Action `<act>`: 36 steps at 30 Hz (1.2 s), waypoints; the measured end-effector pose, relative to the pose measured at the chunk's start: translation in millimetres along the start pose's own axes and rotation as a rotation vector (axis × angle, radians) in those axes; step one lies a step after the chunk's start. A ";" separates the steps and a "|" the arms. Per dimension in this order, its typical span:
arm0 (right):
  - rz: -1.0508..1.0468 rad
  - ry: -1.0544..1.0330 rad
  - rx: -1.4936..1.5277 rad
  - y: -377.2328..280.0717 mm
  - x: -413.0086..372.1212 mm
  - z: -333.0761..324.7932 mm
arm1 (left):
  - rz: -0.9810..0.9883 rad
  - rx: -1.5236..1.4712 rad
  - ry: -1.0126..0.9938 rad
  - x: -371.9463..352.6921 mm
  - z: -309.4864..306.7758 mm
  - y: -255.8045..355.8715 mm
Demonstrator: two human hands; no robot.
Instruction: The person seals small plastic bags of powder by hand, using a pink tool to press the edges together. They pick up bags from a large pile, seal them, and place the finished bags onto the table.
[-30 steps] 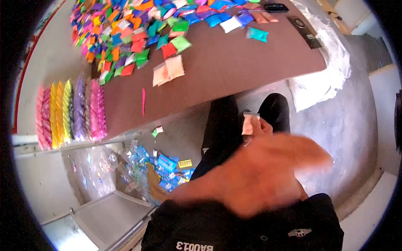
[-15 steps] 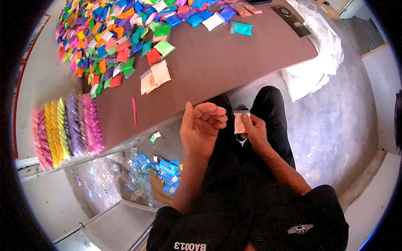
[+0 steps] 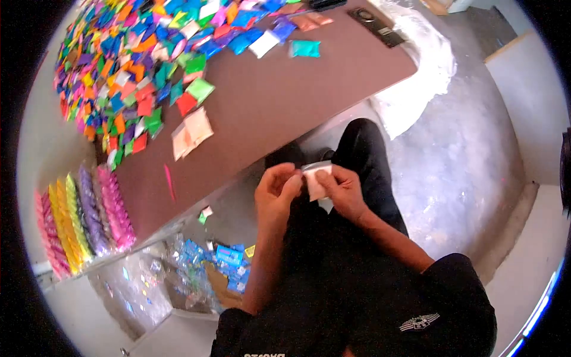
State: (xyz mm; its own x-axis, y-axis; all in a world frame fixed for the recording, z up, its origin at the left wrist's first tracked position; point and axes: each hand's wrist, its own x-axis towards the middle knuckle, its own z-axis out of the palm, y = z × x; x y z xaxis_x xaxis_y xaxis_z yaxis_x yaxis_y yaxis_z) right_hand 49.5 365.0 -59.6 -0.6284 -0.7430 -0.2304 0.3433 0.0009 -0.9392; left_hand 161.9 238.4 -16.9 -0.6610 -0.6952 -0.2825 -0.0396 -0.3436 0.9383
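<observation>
My right hand (image 3: pixel 345 193) pinches a small clear packet of pale peach-white material (image 3: pixel 316 183) between thumb and fingers, above my lap. At its left upper edge, the curled thumb and fingers of my left hand (image 3: pixel 276 189) come together and appear to grip the packet's corner. On the brown table ahead lie two pale peach packets (image 3: pixel 193 134), partly overlapping. A pink plastic stick (image 3: pixel 169 182) rests nearer the table's front edge.
Colourful packets (image 3: pixel 137 65) are heaped at the table's far left. Twisted bagged strips (image 3: pixel 89 211) lie at the near left corner. A teal packet (image 3: pixel 305 49) and a dark panel (image 3: pixel 376 27) sit farther right. White plastic sheeting (image 3: pixel 416 71) hangs beyond. Blue wrappers (image 3: pixel 229 256) litter the floor.
My left hand has gone from raised with loosely curled fingers to closed at the packet's edge. My right hand has moved left with the packet. The whole view has shifted slightly.
</observation>
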 end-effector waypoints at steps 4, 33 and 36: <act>-0.053 0.007 -0.165 -8.1 1.0 -1.0 | -0.088 0.082 0.030 -0.3 14.1 -3.4; -0.231 0.173 0.102 -62.2 3.4 -30.5 | 0.302 0.527 -0.410 54.1 59.4 42.0; -0.248 0.184 0.123 -65.9 -2.0 -50.8 | 0.320 0.488 -0.444 46.3 81.0 39.1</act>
State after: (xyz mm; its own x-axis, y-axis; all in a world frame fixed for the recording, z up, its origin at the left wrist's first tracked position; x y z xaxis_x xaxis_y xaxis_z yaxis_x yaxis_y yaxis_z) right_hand -7.3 400.4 -10.2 -0.8148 -0.5775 -0.0512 0.2390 -0.2542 -0.9371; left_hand 69.0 244.0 22.8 -0.9335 -0.3573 0.0303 -0.0548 0.2256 0.9727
